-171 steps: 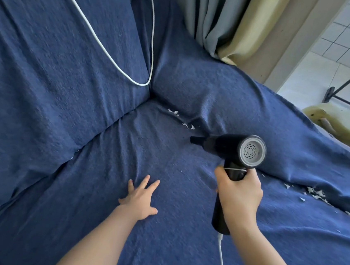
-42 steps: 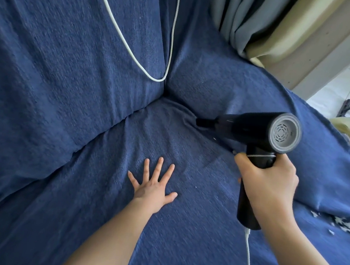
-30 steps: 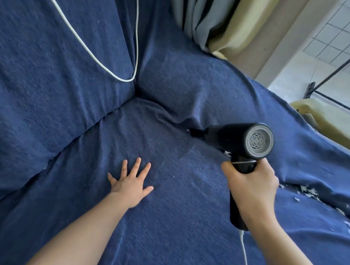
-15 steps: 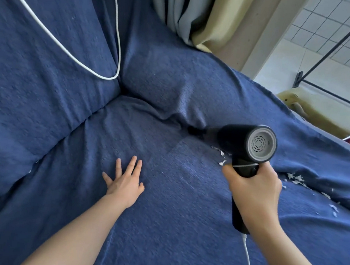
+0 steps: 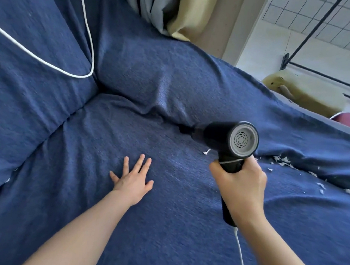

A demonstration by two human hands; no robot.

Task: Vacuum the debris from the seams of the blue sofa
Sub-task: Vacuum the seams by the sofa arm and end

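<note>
The blue sofa (image 5: pixel 159 228) fills the view, its seat cushion meeting the backrest and the right armrest. My right hand (image 5: pixel 239 186) grips the handle of a black handheld vacuum (image 5: pixel 223 137). The vacuum's narrow nozzle points left into the seam between seat and armrest. My left hand (image 5: pixel 132 179) rests flat on the seat with its fingers spread. White paper debris (image 5: pixel 283 161) lies scattered along the seam to the right of the vacuum, and one scrap (image 5: pixel 206 152) sits just below the vacuum body.
A white cable (image 5: pixel 90 43) loops down the backrest into the corner. Another white cord (image 5: pixel 242 262) trails from the vacuum's handle. Curtains (image 5: pixel 168 4) hang behind the sofa. A tiled floor, a black metal frame (image 5: pixel 305 38) and a yellowish object (image 5: pixel 303 92) lie beyond the armrest.
The vacuum and my right hand have shifted right along the armrest seam towards the scattered scraps. My left hand stays flat on the seat. The debris near the corner is gone.
</note>
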